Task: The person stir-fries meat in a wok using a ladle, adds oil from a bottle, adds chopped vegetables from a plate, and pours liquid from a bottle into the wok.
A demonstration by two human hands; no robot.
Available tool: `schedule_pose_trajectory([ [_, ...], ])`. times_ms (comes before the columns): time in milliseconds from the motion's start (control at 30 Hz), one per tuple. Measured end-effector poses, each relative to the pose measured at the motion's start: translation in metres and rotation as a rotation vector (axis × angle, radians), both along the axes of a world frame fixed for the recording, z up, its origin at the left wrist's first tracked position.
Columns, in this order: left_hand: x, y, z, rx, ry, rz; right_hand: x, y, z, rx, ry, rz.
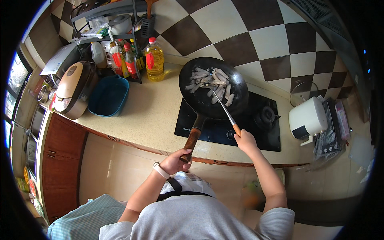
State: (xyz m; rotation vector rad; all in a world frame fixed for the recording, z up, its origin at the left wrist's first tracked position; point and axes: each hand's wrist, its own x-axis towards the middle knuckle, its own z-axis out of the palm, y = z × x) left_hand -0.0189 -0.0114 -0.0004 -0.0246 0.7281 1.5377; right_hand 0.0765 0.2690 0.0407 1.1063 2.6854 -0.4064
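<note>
A black wok (192,99) sits over the left side of a black glass gas hob (216,132). My left hand (177,162) grips the end of its wooden handle (192,141). In the wok lie several pale pieces of meat (220,93), which look like chicken wing pieces. My right hand (246,141) holds a metal spatula (224,108) by its wooden grip. The spatula's head is down among the meat and partly hidden by it. Any flame under the wok is out of sight.
Left of the hob stand an oil bottle (154,63), a blue plastic basin (109,96), a rice cooker (73,90) and a rack (105,15) with sauce bottles beneath. A second burner (266,116) and a white appliance (308,118), probably an air fryer, are to the right.
</note>
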Motion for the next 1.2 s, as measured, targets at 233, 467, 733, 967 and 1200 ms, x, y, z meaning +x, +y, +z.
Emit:
schedule_pose_trajectory([
  [233,0.0,0.003,0.0,0.016,0.023,0.036,0.02,0.009,0.029,-0.133,0.271,-0.022],
  [467,-0.001,0.004,-0.005,0.046,0.025,0.035,0.06,0.021,0.139,-0.129,0.136,0.014],
  [733,-0.007,0.008,-0.01,0.048,0.016,-0.018,0.042,0.022,0.114,0.059,0.064,0.148],
  [967,-0.008,0.008,-0.013,0.094,0.008,-0.049,0.001,0.027,0.035,0.061,0.224,0.124],
  [1200,0.0,0.006,0.002,0.031,-0.001,-0.009,0.017,0.042,-0.025,-0.194,0.251,-0.048],
])
